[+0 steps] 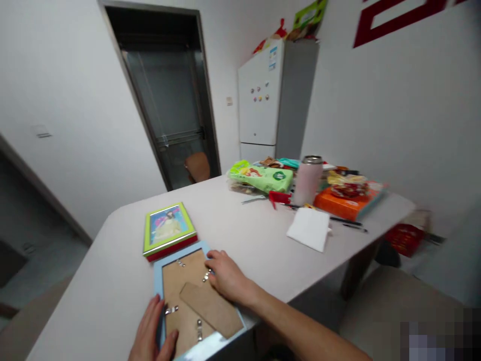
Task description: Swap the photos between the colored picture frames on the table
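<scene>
A light-blue picture frame lies face down at the table's near edge, its brown backing board showing. Small metal clips sit around the board, and a brown stand leg lies slantwise across it. My left hand holds the frame's left side, thumb over the backing. At the right side, my right hand has its fingers curled over the rim near a clip; the fingertips are partly hidden. Just beyond is a green-and-red picture frame with a picture of a figure in a pale dress, face up.
On the white table are a white tissue, a pink bottle, a green package, an orange box and several pens. A fridge stands behind, with a chair near the doorway.
</scene>
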`<state>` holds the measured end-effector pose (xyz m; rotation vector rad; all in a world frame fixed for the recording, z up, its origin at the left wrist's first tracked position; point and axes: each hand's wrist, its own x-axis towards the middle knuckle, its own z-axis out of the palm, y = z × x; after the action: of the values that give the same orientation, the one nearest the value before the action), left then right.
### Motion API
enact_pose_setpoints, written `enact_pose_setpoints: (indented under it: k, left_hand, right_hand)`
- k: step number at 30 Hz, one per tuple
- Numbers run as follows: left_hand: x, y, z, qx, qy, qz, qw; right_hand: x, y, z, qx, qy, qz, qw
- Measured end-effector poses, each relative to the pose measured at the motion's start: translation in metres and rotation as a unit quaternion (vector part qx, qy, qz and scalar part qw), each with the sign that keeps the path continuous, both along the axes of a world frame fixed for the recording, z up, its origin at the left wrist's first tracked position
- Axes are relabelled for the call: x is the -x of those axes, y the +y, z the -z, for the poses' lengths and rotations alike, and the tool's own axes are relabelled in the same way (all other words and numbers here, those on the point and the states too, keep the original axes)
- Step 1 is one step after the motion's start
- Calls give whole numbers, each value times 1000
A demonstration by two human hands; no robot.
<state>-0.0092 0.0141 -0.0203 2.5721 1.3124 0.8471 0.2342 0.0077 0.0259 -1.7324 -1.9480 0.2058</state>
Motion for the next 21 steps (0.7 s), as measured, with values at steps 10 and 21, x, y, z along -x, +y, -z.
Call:
enact_pose_setpoints:
  k: [10,21]
  left_hand:
    - [-10,-21,-11,98,-129,-44,986]
    - [-13,-26,-8,89,-131,-42,987]
  right_hand:
    - [20,-5,-11,13,-44,-32,998]
    - [102,-6,-8,30,-37,-114,992]
